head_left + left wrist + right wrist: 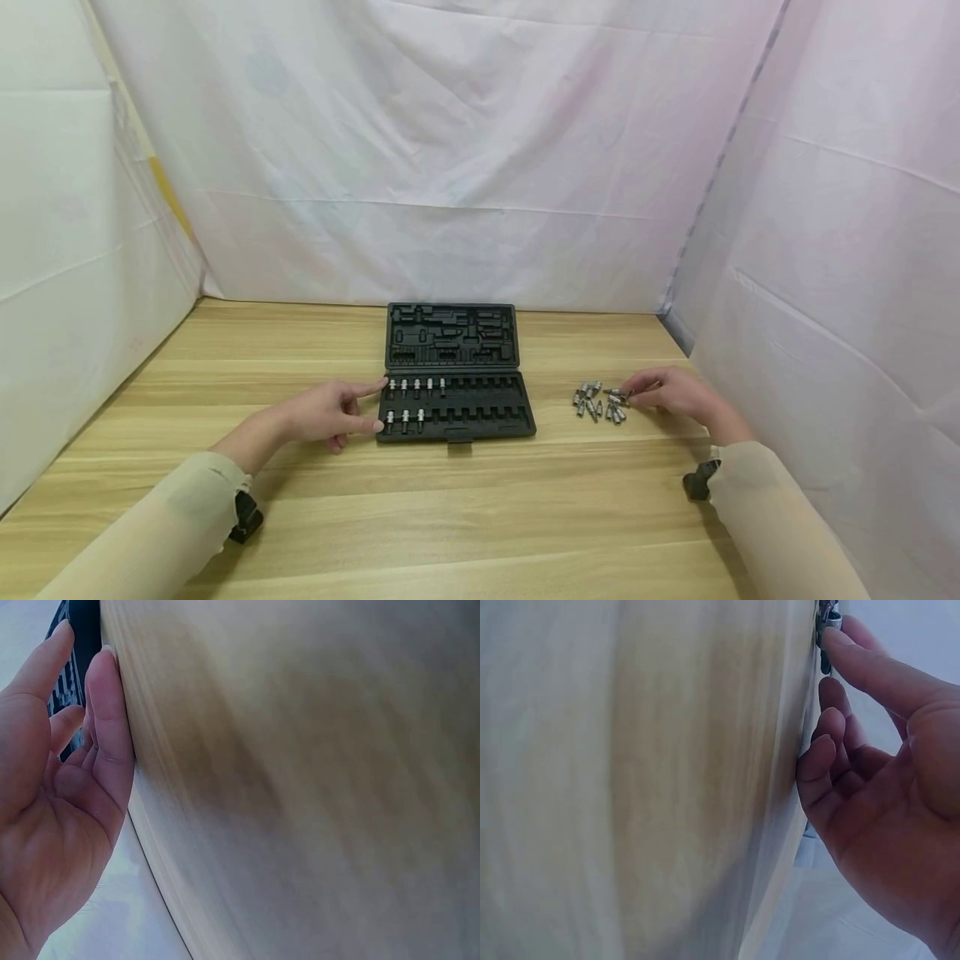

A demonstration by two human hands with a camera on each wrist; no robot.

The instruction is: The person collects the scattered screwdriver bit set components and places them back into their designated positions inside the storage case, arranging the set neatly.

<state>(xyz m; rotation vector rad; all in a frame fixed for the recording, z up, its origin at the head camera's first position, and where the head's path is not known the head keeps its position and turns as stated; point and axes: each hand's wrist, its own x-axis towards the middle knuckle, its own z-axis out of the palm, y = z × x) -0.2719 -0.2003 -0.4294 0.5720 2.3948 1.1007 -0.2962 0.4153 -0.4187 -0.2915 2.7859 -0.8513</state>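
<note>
A black socket case (456, 406) lies unfolded on the table, its lid (452, 335) at the back. Silver bit sockets (405, 417) fill the left part of both rows in its near half. My left hand (318, 412) is at the case's left edge, with the index finger at the hinge corner and the thumb at the front corner. To the right of the case is a loose pile of bit sockets (598, 404). At the pile's right side my right hand (670, 392) pinches one bit socket (834, 621) between thumb and index finger; its other fingers curl loosely.
The wooden table (465, 517) carries the case and the pile. White cloth (442, 167) hangs behind it and along both sides. A dark latch (459, 447) sticks out from the case's front edge.
</note>
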